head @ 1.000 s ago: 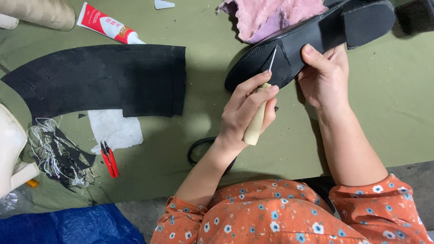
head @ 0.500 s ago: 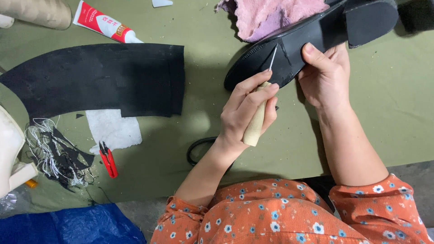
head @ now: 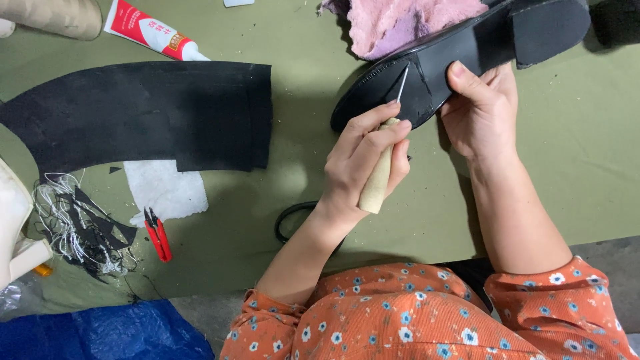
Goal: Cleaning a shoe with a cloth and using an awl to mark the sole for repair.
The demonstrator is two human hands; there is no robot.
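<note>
— At the top right of the table [head: 573, 153], what lies under the hands?

— A black shoe [head: 460, 57], turned sole-up and slanting from lower left to upper right, heel toward the far corner. The right hand [head: 481, 110] grips it from below at the waist of the sole, thumb pressed on the sole's face, fingers curled beneath.

— And the other hand?

— The left hand [head: 365, 160] is closed around the pale wooden handle of an awl [head: 385, 157], just below the toe end of the shoe. The thin metal point rises from the fist and touches the sole near its edge, between the two hands.

— What lies beyond the shoe?

— Pink fleecy material [head: 407, 23] sits against its far side. To the left, well apart, a large curved sheet of black rubber [head: 147, 113] lies flat, with a red-and-white glue tube [head: 150, 32] above it. Below the sheet are a white scrap [head: 167, 190], small red snips [head: 158, 235] and a tangle of thread [head: 73, 227].
</note>
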